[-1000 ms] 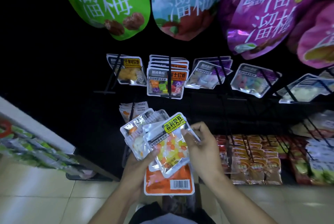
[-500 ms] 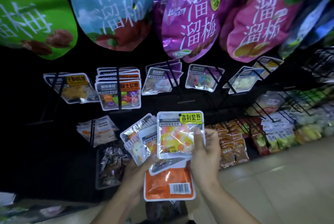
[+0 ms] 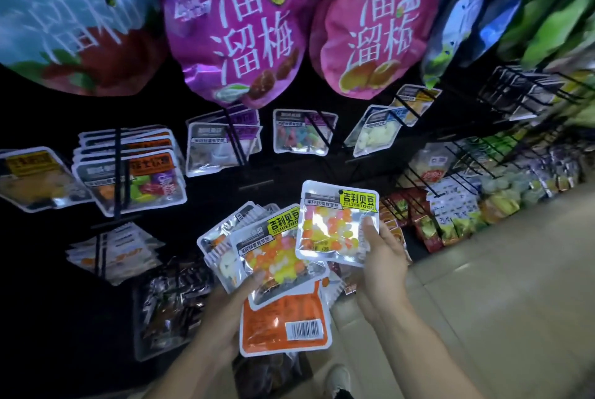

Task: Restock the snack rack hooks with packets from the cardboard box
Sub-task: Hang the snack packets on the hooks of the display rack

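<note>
Packets (image 3: 257, 266) are being gripped in a fanned stack by the left hand (image 3: 225, 311); one jelly-bean packet (image 3: 335, 224), likely light, floppy and slick, is being pinched at its edge by the right hand (image 3: 383, 257), below the black rack hooks (image 3: 322, 131), above a tiled floor (image 3: 502, 286).

Dim overall; rack backing (image 3: 48, 318) near-black at left. Floor tiles (image 3: 515, 286) brightest, at right. Glare on the foil of the held packets (image 3: 338, 221). Wide-angle bowing at edges; far right shelves (image 3: 531, 179) motion-blurred.
</note>
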`<state>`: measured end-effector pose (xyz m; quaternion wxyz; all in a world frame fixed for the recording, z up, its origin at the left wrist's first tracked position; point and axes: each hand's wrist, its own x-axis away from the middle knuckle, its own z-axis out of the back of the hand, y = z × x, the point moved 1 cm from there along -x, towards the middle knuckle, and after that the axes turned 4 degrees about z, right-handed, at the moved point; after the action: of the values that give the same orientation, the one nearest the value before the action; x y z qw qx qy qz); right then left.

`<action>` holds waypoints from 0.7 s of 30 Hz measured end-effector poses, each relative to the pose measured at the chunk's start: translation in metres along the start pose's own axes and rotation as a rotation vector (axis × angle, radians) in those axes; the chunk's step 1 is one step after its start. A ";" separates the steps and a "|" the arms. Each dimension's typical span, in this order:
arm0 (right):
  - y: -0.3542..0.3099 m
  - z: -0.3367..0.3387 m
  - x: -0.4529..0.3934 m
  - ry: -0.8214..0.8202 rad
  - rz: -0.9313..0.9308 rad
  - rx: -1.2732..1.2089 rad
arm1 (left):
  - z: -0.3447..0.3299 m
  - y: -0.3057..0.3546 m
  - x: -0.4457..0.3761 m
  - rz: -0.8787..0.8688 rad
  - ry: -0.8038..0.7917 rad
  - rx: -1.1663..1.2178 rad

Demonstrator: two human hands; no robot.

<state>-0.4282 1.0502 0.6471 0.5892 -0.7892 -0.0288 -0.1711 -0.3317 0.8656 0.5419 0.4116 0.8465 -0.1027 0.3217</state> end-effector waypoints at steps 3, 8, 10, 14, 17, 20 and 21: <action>-0.011 0.024 -0.027 0.005 -0.048 -0.028 | -0.025 -0.006 -0.007 -0.021 0.026 -0.029; -0.031 0.068 -0.079 -0.028 -0.109 -0.067 | -0.074 -0.030 -0.025 -0.042 0.100 0.048; -0.041 0.082 -0.098 -0.141 -0.111 -0.016 | -0.097 -0.042 -0.032 -0.071 0.154 0.096; -0.062 0.094 -0.127 -0.387 -0.091 0.146 | -0.135 -0.066 -0.038 -0.081 0.189 0.152; -0.065 0.091 -0.135 -0.510 -0.056 0.239 | -0.152 -0.080 -0.031 -0.127 0.210 0.228; -0.057 0.088 -0.130 -0.581 -0.045 0.306 | -0.157 -0.086 -0.015 -0.142 0.286 0.288; -0.052 0.087 -0.126 -0.598 -0.049 0.320 | -0.155 -0.089 -0.010 -0.148 0.330 0.308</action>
<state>-0.5393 1.1680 0.6348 0.6667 -0.7010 -0.2459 0.0603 -0.3715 1.0401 0.5503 0.3114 0.8404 0.0784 0.4365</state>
